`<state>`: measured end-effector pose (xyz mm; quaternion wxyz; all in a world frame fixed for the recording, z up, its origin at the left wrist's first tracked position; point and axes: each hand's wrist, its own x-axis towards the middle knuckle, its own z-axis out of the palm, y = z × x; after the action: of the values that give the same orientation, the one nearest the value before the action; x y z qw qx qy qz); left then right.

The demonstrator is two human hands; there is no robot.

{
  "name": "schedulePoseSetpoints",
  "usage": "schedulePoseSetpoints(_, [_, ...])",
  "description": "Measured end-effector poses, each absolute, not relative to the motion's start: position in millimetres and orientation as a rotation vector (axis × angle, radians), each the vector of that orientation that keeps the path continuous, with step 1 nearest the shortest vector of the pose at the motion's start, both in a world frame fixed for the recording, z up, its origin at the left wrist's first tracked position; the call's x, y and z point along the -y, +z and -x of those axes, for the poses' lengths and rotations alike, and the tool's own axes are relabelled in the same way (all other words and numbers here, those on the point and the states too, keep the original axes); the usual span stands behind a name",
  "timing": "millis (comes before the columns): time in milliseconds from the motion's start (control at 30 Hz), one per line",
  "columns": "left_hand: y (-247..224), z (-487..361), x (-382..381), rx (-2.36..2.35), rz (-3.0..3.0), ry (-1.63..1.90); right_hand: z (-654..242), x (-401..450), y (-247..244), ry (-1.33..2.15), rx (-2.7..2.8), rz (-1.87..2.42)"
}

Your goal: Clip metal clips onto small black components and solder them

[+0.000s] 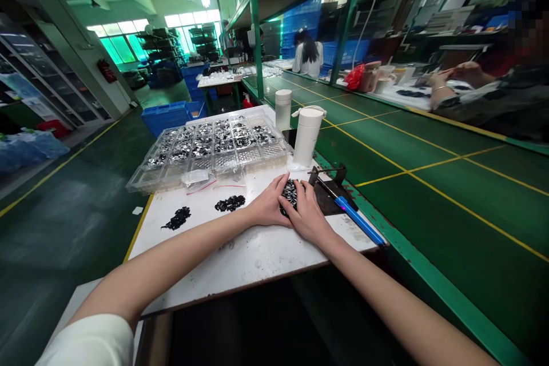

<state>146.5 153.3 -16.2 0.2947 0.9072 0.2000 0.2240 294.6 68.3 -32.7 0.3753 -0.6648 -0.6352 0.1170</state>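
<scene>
My left hand (271,203) and my right hand (309,215) cup a heap of small black parts (290,192) from both sides on the white tabletop (257,257). Their fingers curve round the heap and the thumbs come close together at its near side. Two more piles lie to the left: one of black pieces (230,203) near my left forearm, and a looser black pile (176,218) farther left. What exact kind the parts are is too small to tell. Just right of my right hand lies a blue-handled soldering iron (358,220), its tip end on a dark stand (328,174).
Behind the piles stands a clear compartment tray (206,151) of small parts, with plastic bags (199,178) at its front. A white tumbler (307,137) and a second bottle (283,108) stand right of it. A green conveyor (429,177) runs alongside; other people sit beyond it.
</scene>
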Motion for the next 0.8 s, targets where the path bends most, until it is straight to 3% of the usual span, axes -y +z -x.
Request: schedulePoseSetpoints(800, [-10.7,-142.8,-146.3,-0.585,-2.506,0.598,-296.1,-64.3,-28.4,0.34,1.574,1.638])
